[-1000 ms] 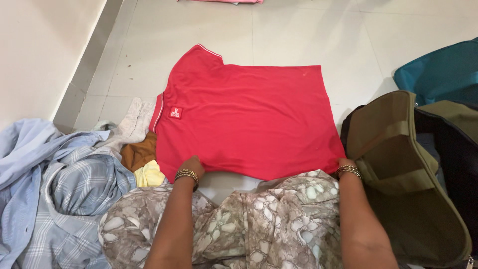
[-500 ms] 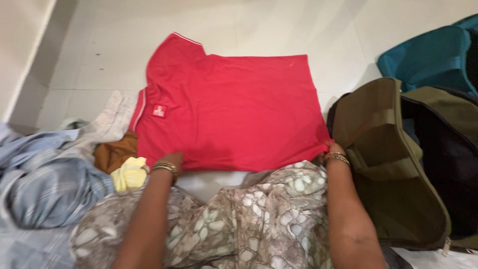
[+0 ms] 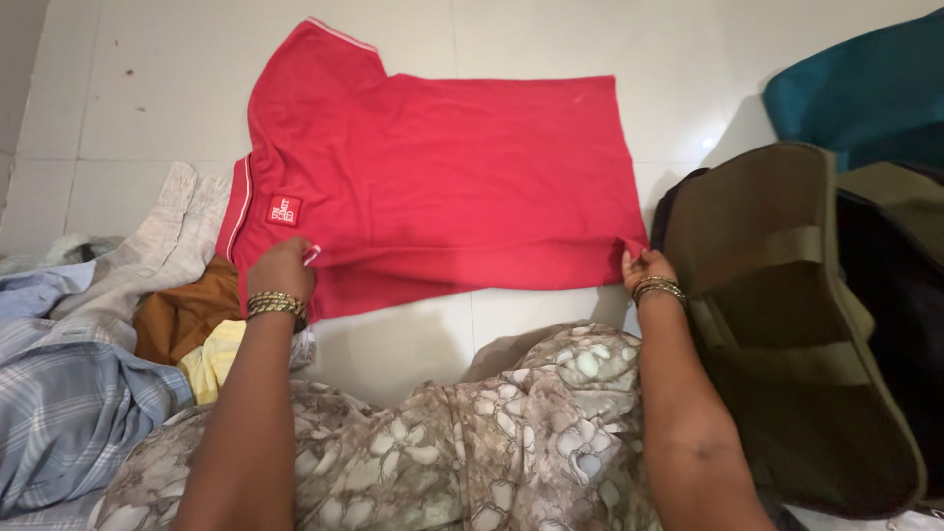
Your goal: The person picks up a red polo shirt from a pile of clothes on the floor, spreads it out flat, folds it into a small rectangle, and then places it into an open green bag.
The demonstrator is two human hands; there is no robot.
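Floor: pale tiles, open beyond the far edge of the red polo shirt, which lies flat mid-floor, collar to your left. Since a sec ago you've lifted its near hem and carried it a bit toward the far edge, so a fold's begun. Olive bag sits tight vs the shirt's right edge; little room there. Clothes pile crowds the near-left corner. Left hand pinches the hem nr the collar; right hand pinches the hem's right corner. Both wrists w/ bangles.

Head camera looks steeply down, close over the floor.
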